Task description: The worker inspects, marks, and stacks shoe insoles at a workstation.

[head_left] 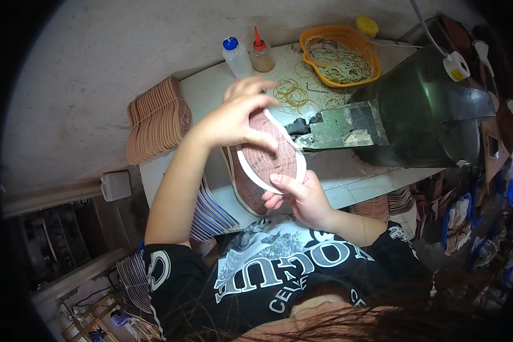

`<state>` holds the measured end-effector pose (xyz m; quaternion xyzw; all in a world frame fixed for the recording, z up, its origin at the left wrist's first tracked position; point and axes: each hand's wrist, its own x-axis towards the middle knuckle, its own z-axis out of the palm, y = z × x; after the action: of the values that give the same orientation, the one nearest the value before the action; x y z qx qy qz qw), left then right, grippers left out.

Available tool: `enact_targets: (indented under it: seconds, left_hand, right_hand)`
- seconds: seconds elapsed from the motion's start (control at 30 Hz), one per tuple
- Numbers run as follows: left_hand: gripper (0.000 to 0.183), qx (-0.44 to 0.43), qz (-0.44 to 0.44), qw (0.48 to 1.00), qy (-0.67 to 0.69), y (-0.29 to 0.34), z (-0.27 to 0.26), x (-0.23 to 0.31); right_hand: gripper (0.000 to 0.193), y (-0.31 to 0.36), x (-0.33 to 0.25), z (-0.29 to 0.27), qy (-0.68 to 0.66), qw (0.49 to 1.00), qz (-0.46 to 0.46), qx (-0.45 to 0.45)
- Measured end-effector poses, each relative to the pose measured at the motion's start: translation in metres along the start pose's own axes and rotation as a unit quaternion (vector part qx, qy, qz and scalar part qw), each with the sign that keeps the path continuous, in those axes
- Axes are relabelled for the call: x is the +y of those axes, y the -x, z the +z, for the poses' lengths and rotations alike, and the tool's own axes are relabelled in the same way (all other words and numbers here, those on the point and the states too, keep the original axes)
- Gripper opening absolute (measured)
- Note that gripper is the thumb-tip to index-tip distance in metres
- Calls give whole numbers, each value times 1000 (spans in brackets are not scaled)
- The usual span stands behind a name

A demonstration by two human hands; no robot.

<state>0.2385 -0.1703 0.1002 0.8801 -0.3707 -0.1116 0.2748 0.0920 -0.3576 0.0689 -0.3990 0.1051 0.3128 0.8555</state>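
A pinkish-red insole [285, 159] with a white rim and printed surface is held tilted above the table, beside the working end of a green machine. My right hand [305, 199] grips its near end, thumb on top and fingers underneath. Over the far part of the insole, my left hand [239, 117] has its thumb and fingers spread, slightly blurred. Its thumb lies over the printed face; whether it touches cannot be made out. Under the held piece rest more reddish insoles [248, 191], partly hidden by it and by my hands.
The green machine [427, 108] reaches its arm over the white table [205, 82]. Bundled insoles [157, 119] stand at the left. Two squeeze bottles [261, 57], loose rubber bands [290, 96] and an orange basket [376, 71] of bands are at the back. Striped pieces [211, 211] lie near me.
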Motion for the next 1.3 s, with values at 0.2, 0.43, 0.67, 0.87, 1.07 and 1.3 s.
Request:
enact_targets:
  seconds: [0.2,0.43,0.67,0.87,1.07,1.3]
  left_hand:
    - [60,-160,-21,986,31,-18,-23,3]
    - [48,-230,-112,965,57,-22,-32,2]
    - [43,-164,-142,965,149,4,-22,-7]
    - [40,-94,-281,931,212,26,-13,16]
    - [55,-38,-372,887,272,44,8,33]
    - [58,-9,-423,842,334,50,24,55]
  right_hand:
    - [28,-15,1,3,-1,999,-36,5]
    - [37,-21,-8,10,28,995,-77,61]
    - [38,-24,-7,10,0,997,-58,46]
    - [35,-24,-8,1,9,997,-73,30]
    - [28,-21,-12,-7,73,993,-89,27]
    - [30,-2,-15,-8,116,991,-68,-8]
